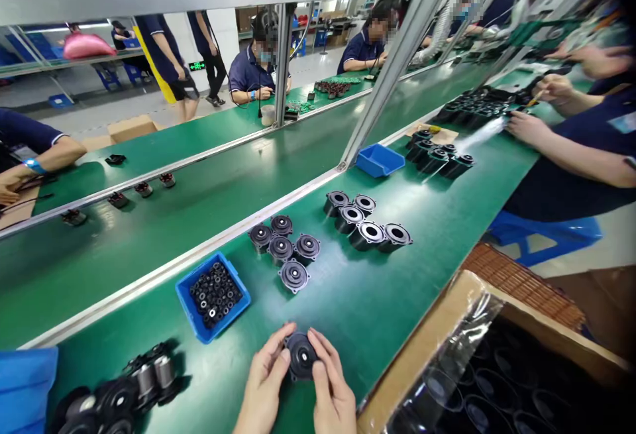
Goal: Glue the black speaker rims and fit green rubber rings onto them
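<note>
Between my two hands is a round black motor housing [301,356] with stepped rings and a small bright centre. My left hand [265,376] grips its left side with thumb and fingers. From the right, my right hand [330,381] closes on the same housing. Beyond it stands a cluster of similar black housings [294,276] with capped tops. Farther right are several open-topped black housings [370,232]. To the left, a blue bin [203,336] holds many small black rings [216,291].
Motor parts with metal cylinders [146,381] lie at the lower left beside a blue container [24,387]. A cardboard box [392,387] of black parts borders the bench at right. An angled metal post [382,83] rises behind a blue tray [380,160]. A co-worker [571,129] works at right.
</note>
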Demonstrator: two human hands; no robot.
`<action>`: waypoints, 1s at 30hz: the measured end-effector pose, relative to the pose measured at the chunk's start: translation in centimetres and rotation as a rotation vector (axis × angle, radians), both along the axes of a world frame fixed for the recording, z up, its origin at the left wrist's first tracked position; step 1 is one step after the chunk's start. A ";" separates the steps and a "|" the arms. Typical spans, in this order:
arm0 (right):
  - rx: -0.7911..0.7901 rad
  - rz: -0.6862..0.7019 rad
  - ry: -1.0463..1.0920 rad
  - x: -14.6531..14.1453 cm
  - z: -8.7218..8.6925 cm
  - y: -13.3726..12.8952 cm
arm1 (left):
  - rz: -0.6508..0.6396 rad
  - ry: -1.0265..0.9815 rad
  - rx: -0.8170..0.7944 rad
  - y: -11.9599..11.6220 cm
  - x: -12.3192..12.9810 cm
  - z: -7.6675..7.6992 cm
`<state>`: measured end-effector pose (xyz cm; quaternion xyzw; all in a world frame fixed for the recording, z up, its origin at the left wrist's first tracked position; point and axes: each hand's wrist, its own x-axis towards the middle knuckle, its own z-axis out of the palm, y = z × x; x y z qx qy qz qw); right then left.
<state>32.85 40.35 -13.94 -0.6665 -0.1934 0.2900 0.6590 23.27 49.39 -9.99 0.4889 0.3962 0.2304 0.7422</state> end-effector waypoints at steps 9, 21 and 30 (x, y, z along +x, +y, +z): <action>0.022 0.072 0.288 0.9 0.2 -0.3 | -0.185 0.150 0.076 2.6 -0.2 2.5; 0.063 0.137 0.282 1.0 0.4 1.9 | 0.107 0.084 -0.032 -0.3 1.2 -1.0; 0.048 0.066 0.122 -0.9 0.4 1.8 | 0.055 -0.106 -0.082 0.1 1.1 -0.4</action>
